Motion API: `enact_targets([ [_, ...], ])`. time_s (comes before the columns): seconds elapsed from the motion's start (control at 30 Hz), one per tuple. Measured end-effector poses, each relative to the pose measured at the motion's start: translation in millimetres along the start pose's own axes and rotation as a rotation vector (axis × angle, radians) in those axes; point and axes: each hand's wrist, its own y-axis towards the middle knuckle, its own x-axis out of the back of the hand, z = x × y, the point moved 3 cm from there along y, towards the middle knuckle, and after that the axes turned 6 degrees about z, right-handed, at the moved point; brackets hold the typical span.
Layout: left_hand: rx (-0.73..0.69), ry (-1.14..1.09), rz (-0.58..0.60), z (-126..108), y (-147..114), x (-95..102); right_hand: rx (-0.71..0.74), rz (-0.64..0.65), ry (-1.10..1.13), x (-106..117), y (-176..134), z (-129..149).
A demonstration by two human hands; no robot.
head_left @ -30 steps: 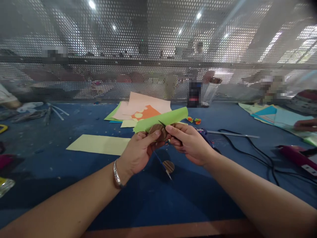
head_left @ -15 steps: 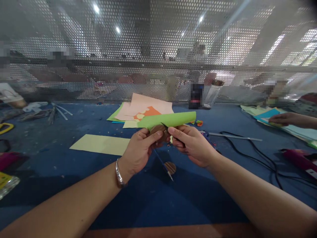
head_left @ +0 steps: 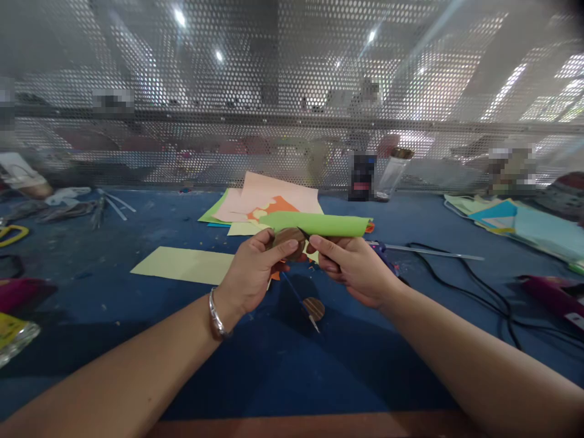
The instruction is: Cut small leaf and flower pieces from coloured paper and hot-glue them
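My left hand (head_left: 255, 261), with a silver bracelet at the wrist, is closed on a round brown wooden disc (head_left: 290, 238). A bright green sheet of paper (head_left: 333, 224), curled or folded, lies directly behind the disc; how it is held is hidden. My right hand (head_left: 349, 261) is closed on a dark pointed tool (head_left: 303, 232), its tip at the disc's upper right edge; the rest of it is covered by my fingers. On the table below, a slim blue tool (head_left: 296, 295) with a pale tip overlaps a second striped brown disc (head_left: 314, 309).
A pale yellow paper strip (head_left: 182, 264) lies left of my hands, with pink paper sheets (head_left: 278, 191) behind. At right are a clear glue stick (head_left: 438, 250), black cable (head_left: 483, 286) and magenta glue gun (head_left: 552, 295). A glass bottle (head_left: 393, 175) stands by the perforated metal screen (head_left: 255, 91).
The green paper has tilted down at its right end, and the disc shows more fully. At the far right, another person's hand has left the paper pile.
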Motion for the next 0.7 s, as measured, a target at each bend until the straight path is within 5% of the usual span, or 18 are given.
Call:
enact_targets([
  [0.5, -0.198, 0.109, -0.146, -8.9, 0.2, 3.8, -0.093, 0.057, 0.133, -3.2, -1.3, -6.5],
  [0.7, -0.200, 0.164, -0.112, -7.7, 2.5, 2.5, -0.104, 0.034, 0.158, -3.0, -1.2, -8.2],
])
